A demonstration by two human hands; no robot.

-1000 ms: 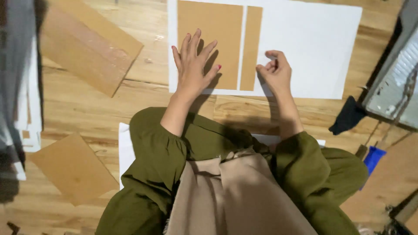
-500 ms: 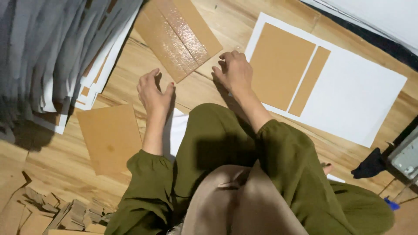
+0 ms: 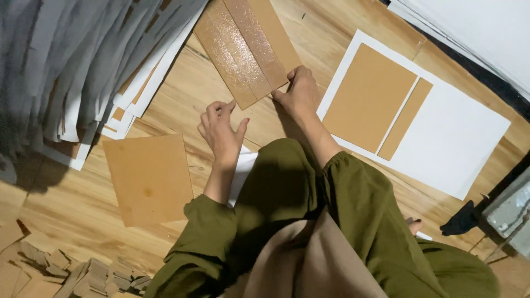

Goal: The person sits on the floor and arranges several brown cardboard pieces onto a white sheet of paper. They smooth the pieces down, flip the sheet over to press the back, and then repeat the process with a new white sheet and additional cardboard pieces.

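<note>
My right hand (image 3: 300, 92) pinches the near edge of a stack of glue-shiny brown cardboard boards (image 3: 246, 45) lying on the wooden floor. My left hand (image 3: 222, 131) hovers just left of it, fingers apart and holding nothing. To the right lies a white sheet (image 3: 458, 138) with a wide brown board (image 3: 369, 98) and a narrow brown strip (image 3: 405, 119) on it. Another plain brown board (image 3: 148, 177) lies by my left arm. Both sleeves are olive green.
A fanned pile of white-and-grey sheets (image 3: 83, 60) fills the upper left. Small cardboard offcuts (image 3: 72, 273) are heaped at the bottom left. White sheets (image 3: 475, 33) lie at the top right, a dark object (image 3: 464, 219) and a metal item (image 3: 510, 212) at the right edge.
The view has swung left, from the white sheet to the brown boards. My right hand moved from the sheet to the glue-shiny stack and gripped its edge; my left hand followed.
</note>
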